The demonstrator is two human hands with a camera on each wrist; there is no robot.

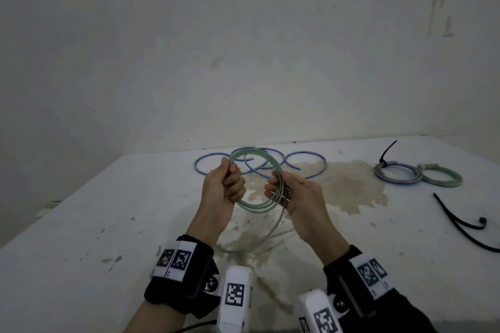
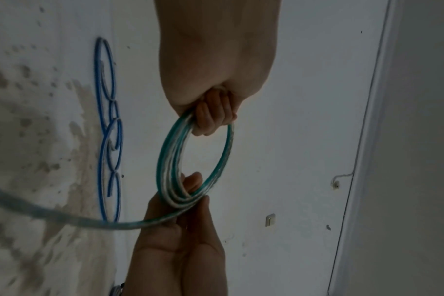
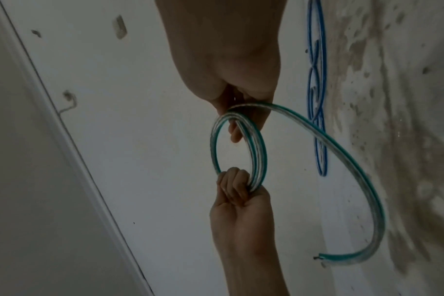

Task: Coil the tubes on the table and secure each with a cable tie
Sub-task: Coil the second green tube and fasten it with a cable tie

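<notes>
Both hands hold one green tube coil upright above the table.
Left hand (image 1: 223, 189) fingers grip the green tube (image 1: 259, 207) coil's left side, right hand (image 1: 296, 197) fingers pinch its right side; its loose tail trails down toward the person. One blue tube (image 1: 259, 162) lies uncoiled behind; two coils (image 1: 416, 176) sit right, one tied, beside two loose cable ties (image 1: 460, 224).

Above the middle of the desk (image 1: 81, 224), the left hand (image 1: 221, 192) and right hand (image 1: 300, 197) hold a coiled tube (image 1: 257, 184) between them, left and right of it. Its loose tail (image 1: 259, 240) hangs down to the desk before the coil. Behind it lies an uncoiled tube (image 1: 259, 163). At the far right sit two tied coils (image 1: 416, 174), touching; loose cable ties (image 1: 460, 222) lie nearer.
</notes>
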